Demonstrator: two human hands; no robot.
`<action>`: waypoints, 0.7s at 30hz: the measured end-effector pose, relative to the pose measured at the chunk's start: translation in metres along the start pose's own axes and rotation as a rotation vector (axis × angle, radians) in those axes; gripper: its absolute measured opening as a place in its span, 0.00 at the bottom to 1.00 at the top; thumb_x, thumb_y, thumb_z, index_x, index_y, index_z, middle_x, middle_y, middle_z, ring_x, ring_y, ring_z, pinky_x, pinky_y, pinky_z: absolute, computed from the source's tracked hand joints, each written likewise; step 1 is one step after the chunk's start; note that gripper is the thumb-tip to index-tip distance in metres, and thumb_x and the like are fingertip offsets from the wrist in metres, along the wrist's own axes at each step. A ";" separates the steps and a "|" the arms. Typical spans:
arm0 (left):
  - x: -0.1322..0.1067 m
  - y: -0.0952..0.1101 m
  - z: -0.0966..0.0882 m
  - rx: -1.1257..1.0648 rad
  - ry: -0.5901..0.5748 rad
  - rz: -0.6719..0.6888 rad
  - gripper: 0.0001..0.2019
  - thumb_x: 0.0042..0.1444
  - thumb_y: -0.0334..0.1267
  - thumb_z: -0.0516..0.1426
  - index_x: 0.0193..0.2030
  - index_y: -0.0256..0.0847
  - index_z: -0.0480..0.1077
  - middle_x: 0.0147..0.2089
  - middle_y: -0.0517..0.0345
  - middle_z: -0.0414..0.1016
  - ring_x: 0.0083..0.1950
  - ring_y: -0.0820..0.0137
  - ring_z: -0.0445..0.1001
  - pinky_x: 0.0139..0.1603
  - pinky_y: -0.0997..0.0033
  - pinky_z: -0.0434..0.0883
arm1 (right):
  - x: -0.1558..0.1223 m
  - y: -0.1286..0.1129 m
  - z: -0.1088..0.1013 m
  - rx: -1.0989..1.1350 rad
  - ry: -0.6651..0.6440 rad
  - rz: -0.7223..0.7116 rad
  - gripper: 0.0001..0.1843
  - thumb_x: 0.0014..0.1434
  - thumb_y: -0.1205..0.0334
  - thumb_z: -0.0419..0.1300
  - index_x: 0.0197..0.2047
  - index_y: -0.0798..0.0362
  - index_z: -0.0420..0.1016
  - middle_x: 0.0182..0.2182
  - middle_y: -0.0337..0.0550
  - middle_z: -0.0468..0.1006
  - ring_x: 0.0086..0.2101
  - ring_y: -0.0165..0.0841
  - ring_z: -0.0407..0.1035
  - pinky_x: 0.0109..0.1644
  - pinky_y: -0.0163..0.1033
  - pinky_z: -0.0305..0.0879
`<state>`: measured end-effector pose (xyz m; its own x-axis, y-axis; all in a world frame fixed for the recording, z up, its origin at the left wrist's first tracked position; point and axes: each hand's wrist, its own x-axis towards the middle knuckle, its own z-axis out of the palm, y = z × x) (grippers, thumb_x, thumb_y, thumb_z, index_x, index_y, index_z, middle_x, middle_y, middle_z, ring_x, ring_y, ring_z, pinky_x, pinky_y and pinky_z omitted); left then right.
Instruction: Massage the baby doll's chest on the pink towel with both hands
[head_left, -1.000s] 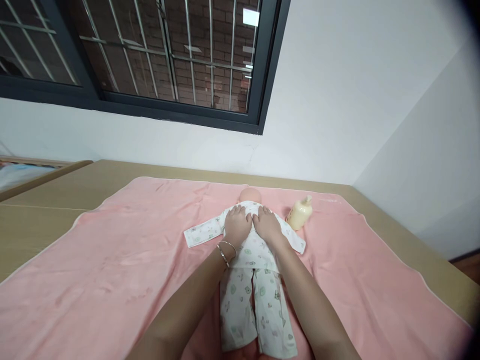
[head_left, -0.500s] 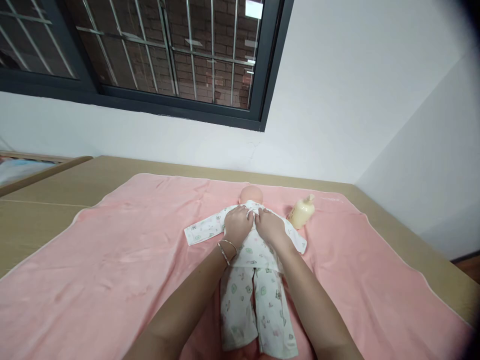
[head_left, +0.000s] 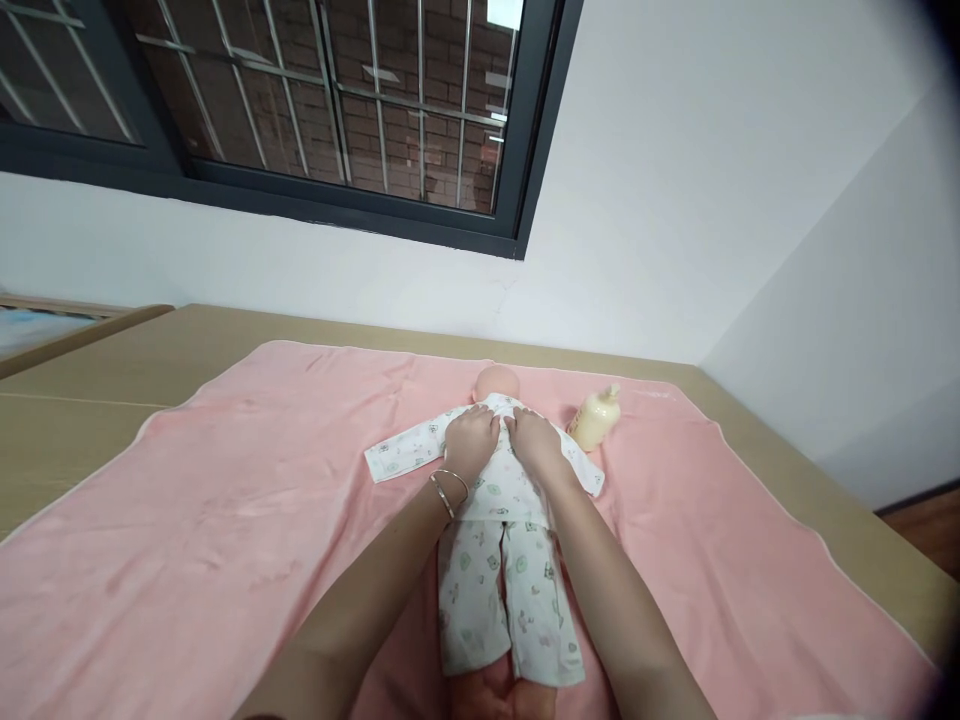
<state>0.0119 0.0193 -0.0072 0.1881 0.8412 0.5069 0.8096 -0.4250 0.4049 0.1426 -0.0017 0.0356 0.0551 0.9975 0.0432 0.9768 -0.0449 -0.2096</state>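
A baby doll lies stretched out on a pink blanket, its bald head [head_left: 497, 383] pointing away from me. No facial features show from here. It wears a white printed long-sleeved top [head_left: 504, 492] and matching trousers [head_left: 472, 600], with bare lower legs below the hems. My left hand [head_left: 472, 440] rests on the left side of the doll's upper body, a thin bangle round the wrist. Opposite it, my right hand [head_left: 534, 440] lies on the right side. Both hands press the cloth with fingers laid forward; the fingertips are partly hidden. The sleeves spread outward.
A pale yellow pump bottle [head_left: 595, 418] stands tilted beside the right sleeve. The pink blanket [head_left: 240, 520] covers most of the wooden surface [head_left: 67, 430]. Behind rises a white wall [head_left: 637, 180] with a dark-framed barred window [head_left: 510, 215].
The whole view has shifted slightly, so more of the doll's lower legs shows. Both hands stay on the upper body, and the top looks a little smoother between them.
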 end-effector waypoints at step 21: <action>0.011 -0.013 0.008 -0.079 -0.043 -0.039 0.19 0.64 0.39 0.54 0.59 0.36 0.73 0.63 0.44 0.76 0.67 0.55 0.71 0.71 0.52 0.64 | 0.013 0.026 0.024 0.172 -0.006 -0.106 0.33 0.75 0.50 0.41 0.76 0.58 0.52 0.74 0.53 0.53 0.73 0.41 0.46 0.75 0.53 0.39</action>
<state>0.0077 0.0374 -0.0132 0.1823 0.8708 0.4565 0.7709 -0.4148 0.4833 0.1642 0.0117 0.0075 -0.0483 0.9965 0.0687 0.9272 0.0703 -0.3679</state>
